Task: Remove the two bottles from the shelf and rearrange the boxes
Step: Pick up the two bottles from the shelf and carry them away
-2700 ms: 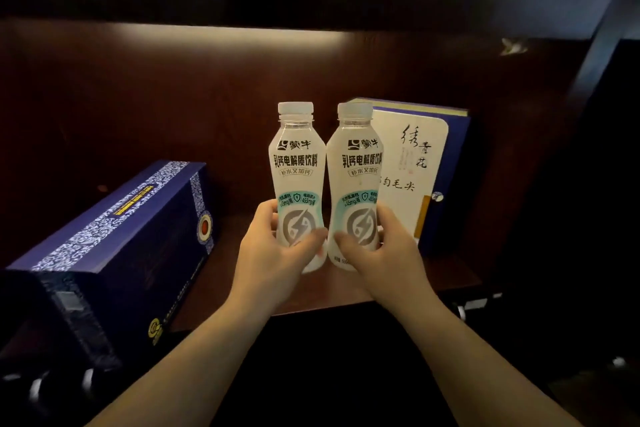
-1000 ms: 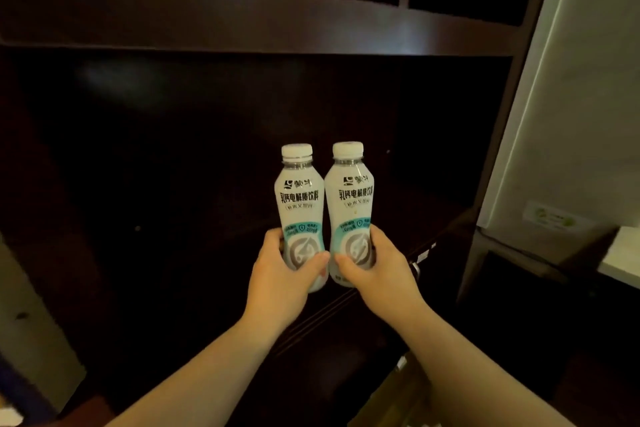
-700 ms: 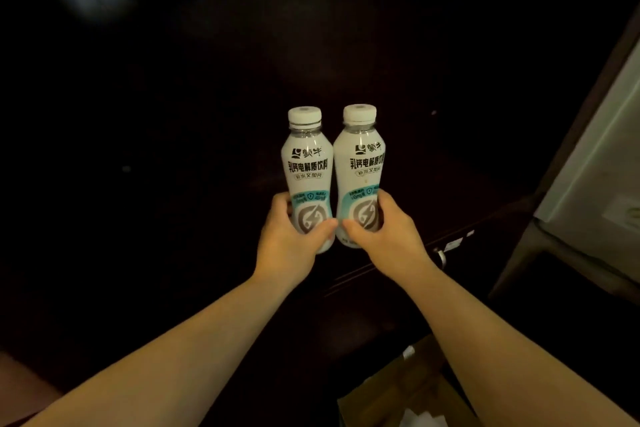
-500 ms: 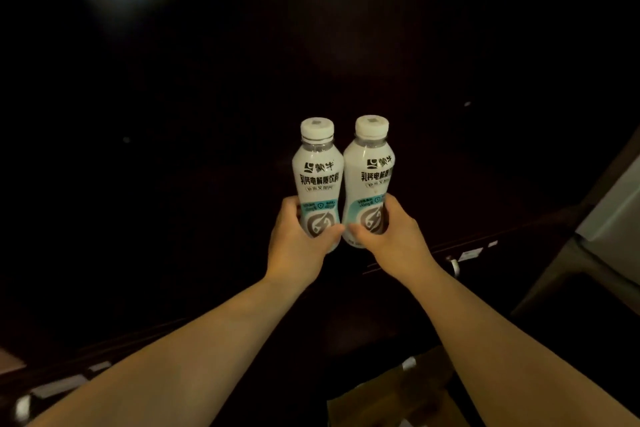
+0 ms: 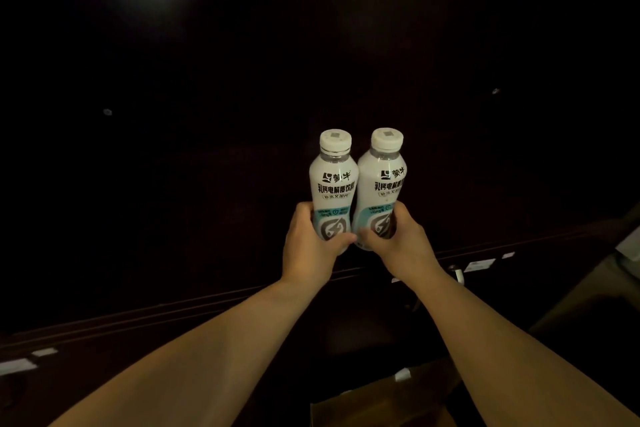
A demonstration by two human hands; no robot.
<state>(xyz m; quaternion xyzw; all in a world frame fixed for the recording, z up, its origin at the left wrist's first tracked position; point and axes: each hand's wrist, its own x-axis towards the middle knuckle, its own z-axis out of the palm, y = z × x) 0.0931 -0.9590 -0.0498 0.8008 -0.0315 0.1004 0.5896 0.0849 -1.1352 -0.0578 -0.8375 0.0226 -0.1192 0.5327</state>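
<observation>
Currently we hold one bottle in each hand, both upright and raised in front of a dark cabinet interior. Our left hand wraps the lower body of the left bottle, fingers closed around it with the thumb across the front label. Our right hand grips the right bottle the same way. The two bottles touch along their sides, caps level and pointing up. We judge this low grip keeps the weight over each palm and leaves the caps clear, and that pressing the pair together steadies them.

Neither bottle rests on any surface; both are carried clear of the shelf edge running across below our wrists. The boxes named in the task are not visible from this view. A cardboard carton sits at the bottom edge of the view, below our forearms.

We judge the removal step done and a set-down place still needed.
</observation>
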